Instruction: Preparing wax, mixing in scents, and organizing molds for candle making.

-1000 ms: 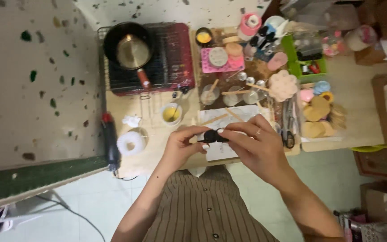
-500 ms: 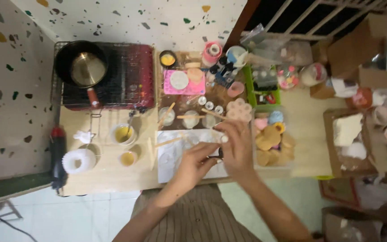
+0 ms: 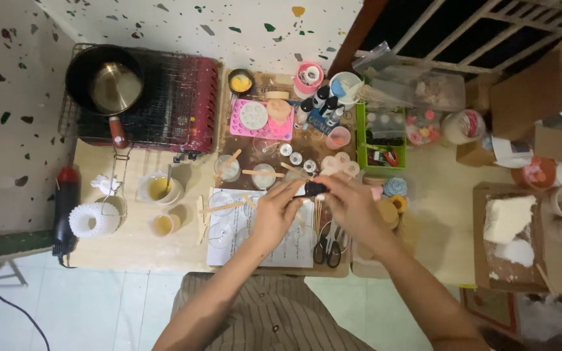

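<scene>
Both forearms reach forward from the near edge and converge at the centre. The left hand [image 3: 274,209] is palm down, fingers curled, fingertips pinched toward the right. The right hand [image 3: 352,205] faces it, fingers bent, fingertips meeting the left's. Both wrists are slightly raised.

Terrazzo speckled wall [image 3: 183,26], pale tiled floor [image 3: 99,312], low wooden table [image 3: 131,250], window bars [image 3: 489,32].

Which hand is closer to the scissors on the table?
The right hand. It sits just above the scissors, almost over them. The left hand is off to their left, over the sheet of paper.
</scene>
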